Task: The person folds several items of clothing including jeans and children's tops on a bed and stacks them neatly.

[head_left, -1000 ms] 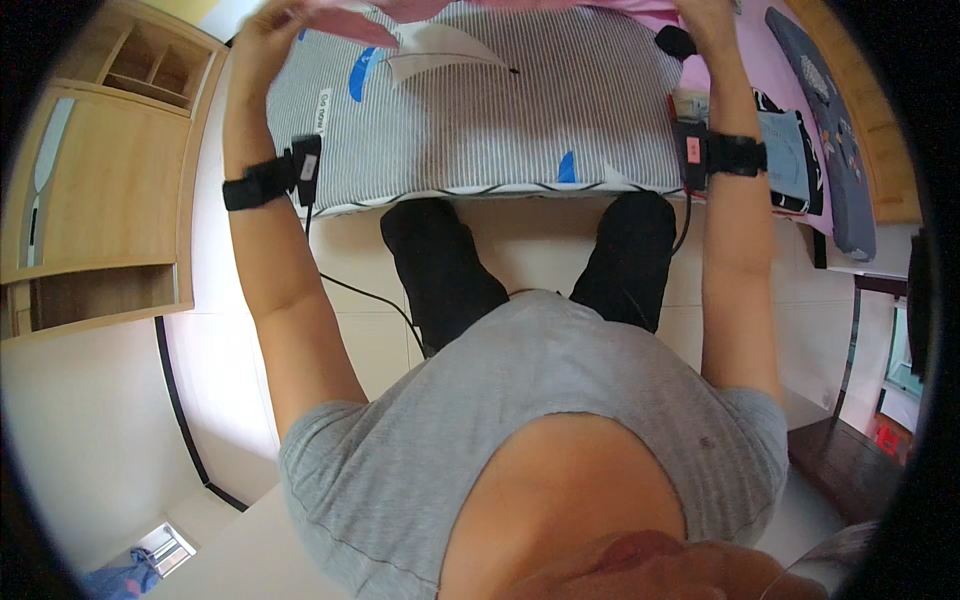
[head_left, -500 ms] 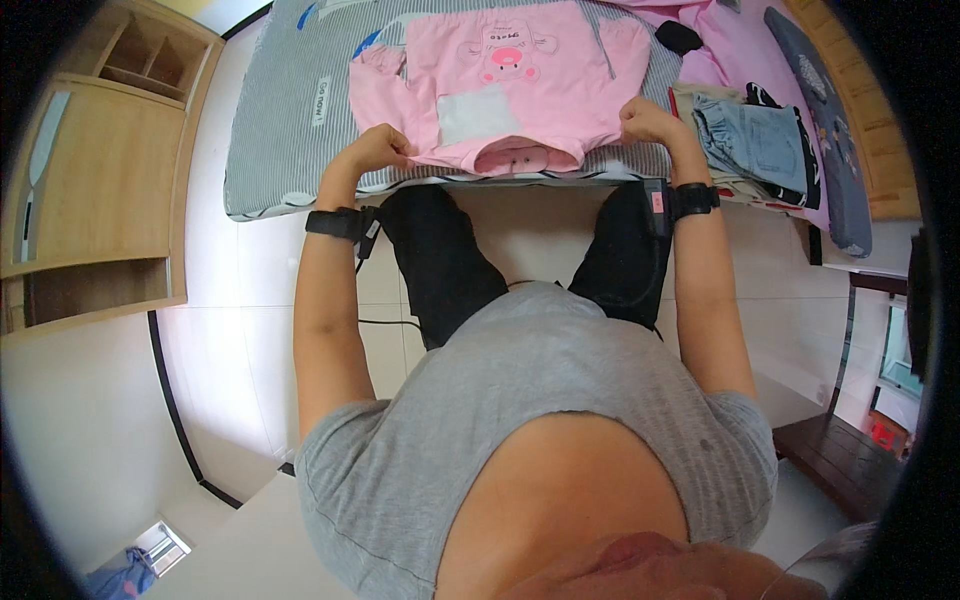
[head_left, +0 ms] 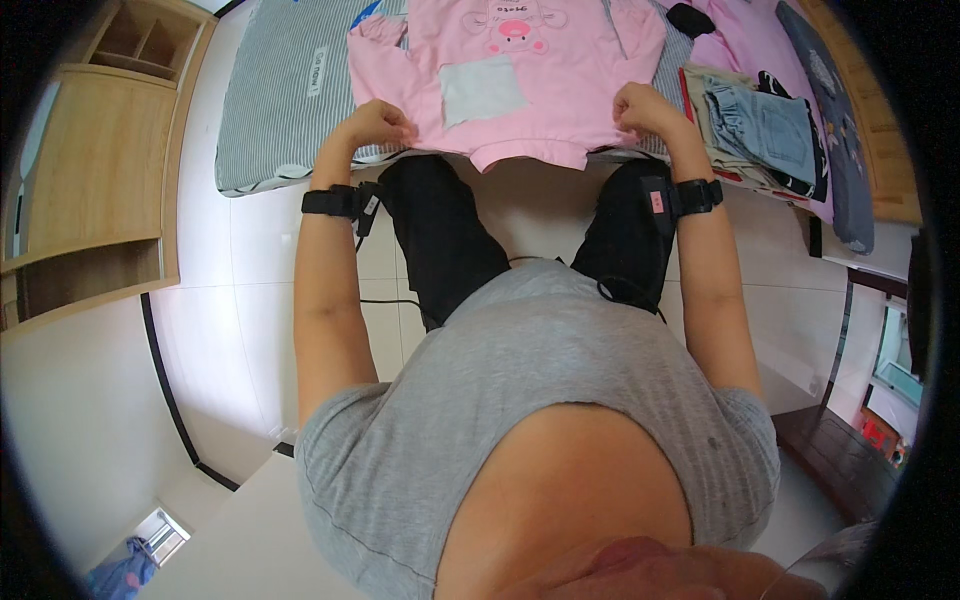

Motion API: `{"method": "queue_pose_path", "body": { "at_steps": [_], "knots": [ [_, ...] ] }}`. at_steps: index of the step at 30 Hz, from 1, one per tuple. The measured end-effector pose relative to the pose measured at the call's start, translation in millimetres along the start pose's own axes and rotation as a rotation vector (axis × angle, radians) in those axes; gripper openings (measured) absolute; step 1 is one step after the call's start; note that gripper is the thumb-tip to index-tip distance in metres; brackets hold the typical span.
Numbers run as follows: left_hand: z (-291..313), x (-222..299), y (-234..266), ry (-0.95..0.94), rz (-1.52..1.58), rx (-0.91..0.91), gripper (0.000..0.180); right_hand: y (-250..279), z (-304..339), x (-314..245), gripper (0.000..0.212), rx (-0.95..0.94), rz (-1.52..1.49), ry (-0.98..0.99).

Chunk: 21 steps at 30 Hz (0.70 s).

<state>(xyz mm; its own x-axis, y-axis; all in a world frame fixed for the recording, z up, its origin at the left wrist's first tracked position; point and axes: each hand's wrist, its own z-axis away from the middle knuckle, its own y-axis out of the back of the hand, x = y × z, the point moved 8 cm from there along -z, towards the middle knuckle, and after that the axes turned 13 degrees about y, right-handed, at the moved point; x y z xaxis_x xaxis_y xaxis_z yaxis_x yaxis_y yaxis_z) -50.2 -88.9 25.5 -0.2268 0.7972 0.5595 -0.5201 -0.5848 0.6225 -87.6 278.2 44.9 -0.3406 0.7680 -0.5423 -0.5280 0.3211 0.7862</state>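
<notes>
A pink long-sleeved sweatshirt lies spread on the bed's near edge. It bears a pig print on its far half and a pale patch nearer me. Its near end, with the neckline, droops over the mattress edge toward my knees. At the garment's near left corner, my left hand is closed, fingertips pinching the cloth. My right hand pinches the matching corner on the right, fingers curled. Both wrists carry black straps with small boxes.
Grey striped bedding covers the bed. Folded clothes with light blue denim on top are stacked to the right, beside a dark grey patterned cushion. A black item lies farther back. A wooden cabinet stands left. Cables hang near my legs.
The sweatshirt's near end has flattened and now hangs over the bed edge; the neck opening, visible before, is no longer seen. Both hands sit slightly farther up the picture, still at the corners.
</notes>
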Motion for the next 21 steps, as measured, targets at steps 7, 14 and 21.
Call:
{"method": "queue_pose_path", "body": {
  "at_steps": [7, 14, 21],
  "knots": [
    [5, -50, 58, 0.086, 0.144, 0.764, 0.024, -45, -29, -69, 0.027, -0.048, -0.215, 0.387],
    [-36, -111, 28, 0.218, 1.259, 0.343, 0.03, -51, -30, -72, 0.028, -0.098, -0.459, 0.247],
    [-32, -65, 38, 0.065, 1.379, 0.321, 0.034, -71, -32, -59, 0.029, -0.171, -0.511, 0.176]
  ]
}}
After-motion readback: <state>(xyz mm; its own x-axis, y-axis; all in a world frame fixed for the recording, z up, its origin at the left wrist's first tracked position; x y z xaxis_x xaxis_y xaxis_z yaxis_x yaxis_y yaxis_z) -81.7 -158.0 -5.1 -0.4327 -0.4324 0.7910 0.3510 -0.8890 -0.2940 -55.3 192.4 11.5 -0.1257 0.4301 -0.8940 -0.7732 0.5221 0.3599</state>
